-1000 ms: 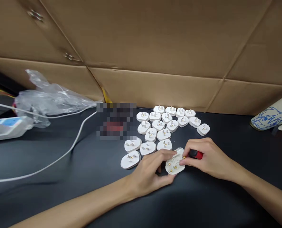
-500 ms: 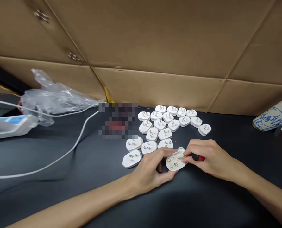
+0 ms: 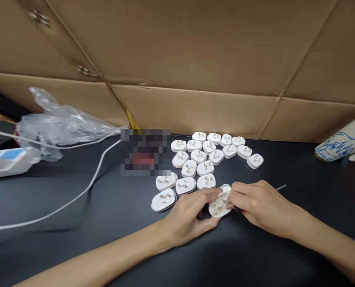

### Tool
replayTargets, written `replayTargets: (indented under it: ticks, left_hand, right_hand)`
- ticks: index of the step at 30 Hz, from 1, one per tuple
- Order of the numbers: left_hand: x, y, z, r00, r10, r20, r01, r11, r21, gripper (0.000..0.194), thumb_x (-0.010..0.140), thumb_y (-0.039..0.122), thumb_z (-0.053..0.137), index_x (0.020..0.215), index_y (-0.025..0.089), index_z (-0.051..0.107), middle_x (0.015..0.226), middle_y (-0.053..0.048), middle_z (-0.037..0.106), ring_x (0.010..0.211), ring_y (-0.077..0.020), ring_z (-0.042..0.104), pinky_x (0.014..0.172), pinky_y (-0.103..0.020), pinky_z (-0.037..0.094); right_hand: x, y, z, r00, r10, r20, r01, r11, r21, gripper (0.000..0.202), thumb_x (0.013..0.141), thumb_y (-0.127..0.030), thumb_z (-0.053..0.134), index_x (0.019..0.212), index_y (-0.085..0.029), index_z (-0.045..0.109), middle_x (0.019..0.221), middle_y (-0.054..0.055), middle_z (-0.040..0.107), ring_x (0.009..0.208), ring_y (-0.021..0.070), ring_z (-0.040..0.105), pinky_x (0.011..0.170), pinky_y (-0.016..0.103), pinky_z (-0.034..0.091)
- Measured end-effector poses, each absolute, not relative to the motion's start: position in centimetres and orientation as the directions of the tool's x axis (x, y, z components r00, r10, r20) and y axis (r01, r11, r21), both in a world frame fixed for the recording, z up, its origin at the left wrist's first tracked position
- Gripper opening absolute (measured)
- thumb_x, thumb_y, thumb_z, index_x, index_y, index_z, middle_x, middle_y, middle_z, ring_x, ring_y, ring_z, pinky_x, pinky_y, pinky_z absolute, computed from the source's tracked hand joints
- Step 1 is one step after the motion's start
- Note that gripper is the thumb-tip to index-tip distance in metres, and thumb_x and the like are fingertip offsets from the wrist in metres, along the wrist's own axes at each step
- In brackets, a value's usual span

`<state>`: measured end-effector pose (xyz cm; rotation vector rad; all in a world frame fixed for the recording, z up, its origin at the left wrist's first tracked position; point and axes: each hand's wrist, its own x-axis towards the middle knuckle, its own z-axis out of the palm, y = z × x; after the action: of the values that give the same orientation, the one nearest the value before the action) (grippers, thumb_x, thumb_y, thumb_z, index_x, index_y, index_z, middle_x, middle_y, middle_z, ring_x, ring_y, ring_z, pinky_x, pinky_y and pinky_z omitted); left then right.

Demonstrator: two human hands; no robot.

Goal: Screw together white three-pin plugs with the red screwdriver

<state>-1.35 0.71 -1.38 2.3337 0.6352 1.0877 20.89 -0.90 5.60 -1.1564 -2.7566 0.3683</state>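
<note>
The left hand (image 3: 192,210) grips an open white plug housing (image 3: 218,209) between thumb and fingers, its interior with brass-coloured parts facing up. The right hand (image 3: 259,204) is curled round a screwdriver (image 3: 281,187), whose thin shaft pokes out past the wrist; its fingertips meet the housing's right side, and whether they pinch a small part cannot be told. Just beyond the hands, white three-pin plug bodies (image 3: 198,156) lie pins up on the black tabletop (image 3: 75,195). Farther left are a white cable (image 3: 98,168) and clear plastic bag (image 3: 62,127); far right, a patterned tumbler (image 3: 340,144); behind, brown cardboard (image 3: 189,48).
</note>
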Motion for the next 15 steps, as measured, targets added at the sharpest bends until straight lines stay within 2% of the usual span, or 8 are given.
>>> replayTargets:
  ticks: [2, 4, 6, 8, 11, 15]
  left_hand:
    - [-1.4, 0.7, -1.3, 0.586, 0.603, 0.541, 0.232, -0.765, 0.601, 0.033, 0.088, 0.014, 0.062, 0.119, 0.018, 0.054, 0.109, -0.011, 0.075, 0.101, -0.0264, 0.074, 0.084, -0.032, 0.062]
    - [-1.4, 0.6, -1.2, 0.584, 0.584, 0.564, 0.21, -0.78, 0.59, 0.032, 0.088, 0.016, 0.064, 0.118, 0.019, 0.054, 0.106, -0.012, 0.075, 0.099, -0.0262, 0.074, 0.078, -0.031, 0.063]
    - [-1.4, 0.5, -1.1, 0.571, 0.612, 0.546, 0.204, -0.751, 0.628, 0.033, 0.086, 0.016, 0.066, 0.116, 0.02, 0.053, 0.108, -0.012, 0.075, 0.094, -0.0244, 0.075, 0.066, -0.026, 0.062]
    - [-1.3, 0.4, -0.9, 0.552, 0.654, 0.517, 0.202, -0.706, 0.679, 0.036, 0.083, 0.015, 0.068, 0.116, 0.021, 0.053, 0.111, -0.011, 0.074, 0.084, -0.0206, 0.074, 0.053, -0.021, 0.057]
    - [-1.3, 0.4, -0.6, 0.524, 0.71, 0.471, 0.22, -0.647, 0.73, 0.039, 0.08, 0.013, 0.069, 0.115, 0.022, 0.054, 0.111, -0.008, 0.073, 0.067, -0.0147, 0.07, 0.046, -0.019, 0.052]
    - [-1.2, 0.5, -0.7, 0.507, 0.737, 0.446, 0.23, -0.615, 0.754, 0.041, 0.079, 0.013, 0.07, 0.115, 0.023, 0.053, 0.109, -0.006, 0.073, 0.065, -0.013, 0.067, 0.045, -0.018, 0.051]
  right_hand:
    - [20.8, -0.8, 5.3, -0.695, 0.718, 0.025, 0.685, 0.673, -0.278, 0.024, 0.09, -0.002, 0.046, 0.079, -0.018, 0.061, 0.075, 0.001, 0.058, 0.054, 0.012, 0.039, 0.049, 0.03, 0.017]
    - [20.9, -0.7, 5.4, -0.696, 0.718, 0.03, 0.678, 0.669, -0.305, 0.019, 0.094, -0.01, 0.051, 0.083, -0.018, 0.063, 0.076, 0.001, 0.059, 0.056, 0.0117, 0.044, 0.049, 0.029, 0.022]
    - [21.2, -0.4, 6.1, -0.688, 0.724, 0.047, 0.67, 0.659, -0.342, 0.014, 0.097, -0.024, 0.056, 0.088, -0.018, 0.065, 0.078, 0.001, 0.06, 0.058, 0.0113, 0.049, 0.052, 0.027, 0.029]
    - [21.7, -0.1, 7.2, -0.641, 0.765, 0.072, 0.69, 0.614, -0.384, 0.023, 0.098, -0.036, 0.055, 0.088, -0.018, 0.064, 0.077, 0.001, 0.06, 0.06, 0.0116, 0.051, 0.055, 0.025, 0.034]
    - [22.5, 0.5, 8.2, -0.531, 0.847, 0.016, 0.751, 0.48, -0.454, 0.022, 0.097, -0.03, 0.054, 0.08, -0.019, 0.062, 0.075, 0.001, 0.061, 0.064, 0.0132, 0.053, 0.061, 0.027, 0.038]
    - [22.8, 1.3, 7.3, -0.57, 0.81, -0.141, 0.764, 0.458, -0.455, 0.01, 0.092, -0.021, 0.058, 0.088, -0.02, 0.066, 0.084, 0.002, 0.063, 0.073, 0.0154, 0.058, 0.067, 0.027, 0.041]
